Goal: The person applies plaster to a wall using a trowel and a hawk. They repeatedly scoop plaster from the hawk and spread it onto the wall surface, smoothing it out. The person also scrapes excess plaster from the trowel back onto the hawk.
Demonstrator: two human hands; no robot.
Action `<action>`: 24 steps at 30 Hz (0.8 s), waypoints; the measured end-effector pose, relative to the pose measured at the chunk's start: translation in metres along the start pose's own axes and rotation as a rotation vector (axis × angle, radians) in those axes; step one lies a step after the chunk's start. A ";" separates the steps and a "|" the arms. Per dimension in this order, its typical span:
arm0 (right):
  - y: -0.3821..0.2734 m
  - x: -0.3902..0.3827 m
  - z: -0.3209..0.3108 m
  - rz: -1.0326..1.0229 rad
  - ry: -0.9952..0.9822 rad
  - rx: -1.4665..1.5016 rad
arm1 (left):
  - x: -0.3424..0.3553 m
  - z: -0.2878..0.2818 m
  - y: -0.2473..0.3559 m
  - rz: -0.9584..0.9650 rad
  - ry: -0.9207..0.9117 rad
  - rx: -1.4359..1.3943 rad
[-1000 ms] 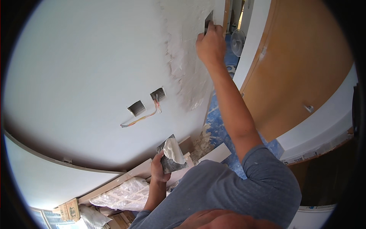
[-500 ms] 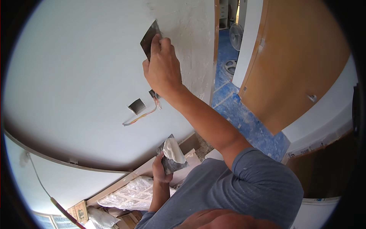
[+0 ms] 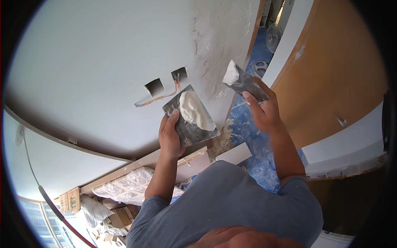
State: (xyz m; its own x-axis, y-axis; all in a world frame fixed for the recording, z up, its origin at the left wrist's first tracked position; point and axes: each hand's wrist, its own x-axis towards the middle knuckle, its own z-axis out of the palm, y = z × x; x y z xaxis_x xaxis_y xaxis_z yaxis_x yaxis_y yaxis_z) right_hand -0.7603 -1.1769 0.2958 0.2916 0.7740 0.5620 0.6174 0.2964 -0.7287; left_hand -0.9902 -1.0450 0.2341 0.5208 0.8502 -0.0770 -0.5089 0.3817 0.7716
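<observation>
Head view, looking down past a grey cotton shirt [image 3: 231, 202]: the left hand [image 3: 170, 136] is closed around the near edge of a flat, square, dark metal plaster board [image 3: 189, 118], thumb lying on its upper face, the board tilted and smeared grey, with a soft white mound of wet plaster [image 3: 193, 110] heaped along its right half. The right hand [image 3: 264, 113] is wrapped around a broad metal putty knife [image 3: 244, 82], index finger pressed along the scuffed blade, whose far tip bears a thick white dab of plaster [image 3: 230, 75]. The knife sits just right of the board, the two apart, both held close before the smooth pale grey wall [image 3: 95, 62]. To the far right of that wall a rough strip of fresh white plaster [image 3: 219, 37] runs up beside the corner, ridged and lumpy against the flat surface around it. Left of the board, two small rectangular cut-outs [image 3: 165, 81] open in the wall, thin coloured wires [image 3: 155, 99] trailing from them. Below, pale wooden boards [image 3: 136, 165] and a bundle in clear plastic wrap [image 3: 128, 184] lie along the wall's base; to the right, blue sheeting on the floor [image 3: 256, 140], flecked with plaster, runs toward a white fan [image 3: 273, 37], beside a smooth brown wooden door [image 3: 339, 70].
</observation>
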 end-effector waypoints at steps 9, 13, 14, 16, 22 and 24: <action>-0.022 -0.001 -0.010 -0.621 -0.416 -0.605 | -0.002 0.032 0.015 -0.131 -0.123 0.135; -0.017 -0.002 -0.018 -0.554 -0.532 -0.647 | 0.002 0.025 0.008 -0.091 -0.134 0.124; -0.015 -0.003 -0.020 -0.540 -0.547 -0.651 | 0.002 0.022 0.005 -0.083 -0.092 0.115; -0.009 -0.003 -0.026 -0.516 -0.547 -0.672 | 0.004 0.017 -0.001 -0.057 -0.012 0.097; 0.040 0.022 -0.046 -0.177 -0.057 -0.387 | 0.002 -0.016 0.012 0.023 0.138 -0.014; 0.050 0.043 -0.035 0.009 0.186 -0.320 | -0.003 -0.023 0.002 0.007 0.119 0.003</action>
State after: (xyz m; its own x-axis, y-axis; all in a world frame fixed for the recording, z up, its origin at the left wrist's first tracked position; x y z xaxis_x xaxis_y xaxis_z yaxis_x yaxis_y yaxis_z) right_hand -0.6911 -1.1483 0.2972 0.4079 0.6524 0.6388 0.8029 0.0768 -0.5912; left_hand -1.0082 -1.0383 0.2213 0.4320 0.8900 -0.1455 -0.5105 0.3744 0.7741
